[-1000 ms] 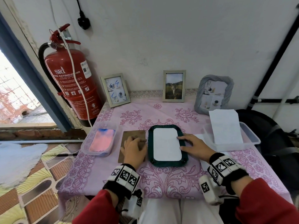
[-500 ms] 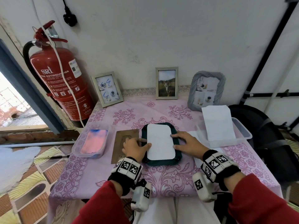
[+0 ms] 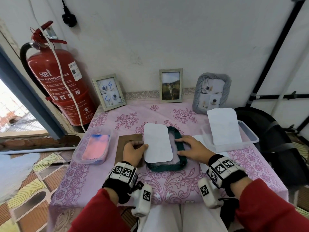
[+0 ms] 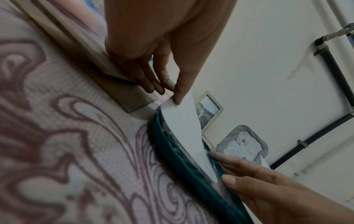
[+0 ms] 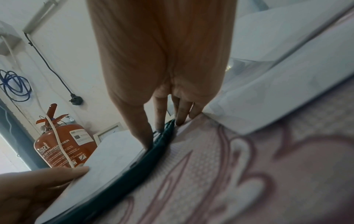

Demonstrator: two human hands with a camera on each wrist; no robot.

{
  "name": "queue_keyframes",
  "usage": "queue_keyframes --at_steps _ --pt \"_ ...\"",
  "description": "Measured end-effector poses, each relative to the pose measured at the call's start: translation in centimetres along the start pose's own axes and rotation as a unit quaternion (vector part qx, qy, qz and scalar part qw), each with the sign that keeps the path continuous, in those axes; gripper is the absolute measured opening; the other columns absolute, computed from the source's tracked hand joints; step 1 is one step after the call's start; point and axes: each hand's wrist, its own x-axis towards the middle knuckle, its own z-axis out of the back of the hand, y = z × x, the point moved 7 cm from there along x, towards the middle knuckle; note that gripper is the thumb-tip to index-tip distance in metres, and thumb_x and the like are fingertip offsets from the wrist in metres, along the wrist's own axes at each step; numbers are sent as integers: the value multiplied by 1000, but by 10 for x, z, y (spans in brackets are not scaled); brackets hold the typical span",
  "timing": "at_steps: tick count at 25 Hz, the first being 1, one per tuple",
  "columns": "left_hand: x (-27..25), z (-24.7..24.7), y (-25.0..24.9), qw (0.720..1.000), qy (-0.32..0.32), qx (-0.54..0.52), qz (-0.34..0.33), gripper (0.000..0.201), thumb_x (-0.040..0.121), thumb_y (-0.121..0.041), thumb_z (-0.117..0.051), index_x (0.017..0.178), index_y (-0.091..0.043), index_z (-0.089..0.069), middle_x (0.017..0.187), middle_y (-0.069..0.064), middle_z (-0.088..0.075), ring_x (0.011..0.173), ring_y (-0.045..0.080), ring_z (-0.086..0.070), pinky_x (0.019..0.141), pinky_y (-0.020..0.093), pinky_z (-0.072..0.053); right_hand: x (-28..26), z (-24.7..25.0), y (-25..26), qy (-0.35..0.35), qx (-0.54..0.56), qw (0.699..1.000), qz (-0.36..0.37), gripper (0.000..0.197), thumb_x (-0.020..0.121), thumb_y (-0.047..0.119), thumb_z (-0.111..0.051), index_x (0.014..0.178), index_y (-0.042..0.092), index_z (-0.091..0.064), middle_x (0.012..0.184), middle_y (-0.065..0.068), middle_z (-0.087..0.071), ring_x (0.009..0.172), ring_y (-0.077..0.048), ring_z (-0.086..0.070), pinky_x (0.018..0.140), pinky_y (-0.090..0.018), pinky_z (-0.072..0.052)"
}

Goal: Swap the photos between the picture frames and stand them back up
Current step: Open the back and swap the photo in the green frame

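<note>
A dark green picture frame [image 3: 181,149] lies face down in the middle of the table. A white photo [image 3: 158,143], blank side up, is raised off the frame's opening and juts past its left and far edges. My left hand [image 3: 144,146] pinches the photo's left edge; in the left wrist view the thumb and fingers [image 4: 177,97] close on the photo [image 4: 182,121]. My right hand [image 3: 178,146] presses straight fingers [image 5: 160,127] on the green frame's [image 5: 134,166] right rim. A brown backing board [image 3: 127,139] lies under my left hand.
Three frames stand against the wall: a pale one [image 3: 108,92], a cat photo [image 3: 170,85], a grey one [image 3: 211,92]. A tub with pink cloth [image 3: 93,148] sits left, a clear tub with white paper [image 3: 224,129] right. A red fire extinguisher [image 3: 58,84] stands beyond the table's left corner.
My left hand went from the brown board to the photo's left edge. The photo, which lay flat inside the green frame, has come up and slid left and away from me.
</note>
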Motion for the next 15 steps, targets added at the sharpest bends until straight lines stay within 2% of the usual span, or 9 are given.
queue_keyframes --at_steps 2,5,7,10,12,15 --pt "2 5 1 1000 -8 -9 -3 18 80 -5 -70 95 2 -65 84 11 -66 83 22 -60 78 30 -49 0 0 -1 -10 14 1000 0 48 83 14 -69 128 12 -54 138 -9 -44 131 -18 -40 114 -29 -26" --pt "4 13 2 999 -23 -21 -7 12 80 -5 -70 89 -4 -62 71 4 -61 77 22 -57 73 31 -48 -1 -1 0 -8 -9 1000 13 55 78 22 -74 128 12 -53 135 -8 -45 127 -16 -42 109 -21 -28" --pt "6 18 4 999 -30 -25 -5 12 79 -6 -71 87 -6 -61 72 4 -61 78 24 -58 77 36 -51 -1 -1 1 1 -20 1000 16 59 76 21 -76 129 11 -52 136 -9 -44 128 -17 -41 108 -20 -27" --pt "7 21 8 999 -26 -45 11 11 80 -9 -71 82 -12 -61 75 7 -62 80 28 -61 79 50 -54 0 -1 1 5 -20 1000 15 59 79 19 -74 132 10 -49 138 -11 -42 131 -19 -39 111 -21 -24" --pt "7 22 9 998 -25 -51 6 12 80 -8 -70 80 -15 -61 74 7 -63 80 28 -61 80 49 -53 0 -1 0 6 -18 1000 11 59 80 19 -73 133 11 -48 139 -11 -41 131 -19 -38 111 -21 -24" --pt "6 22 8 998 -20 -60 -2 10 81 -8 -69 83 -12 -61 77 11 -64 82 29 -62 82 48 -53 0 0 -1 1 -19 1000 7 58 79 18 -73 132 12 -49 138 -9 -42 130 -18 -40 106 -16 -24"
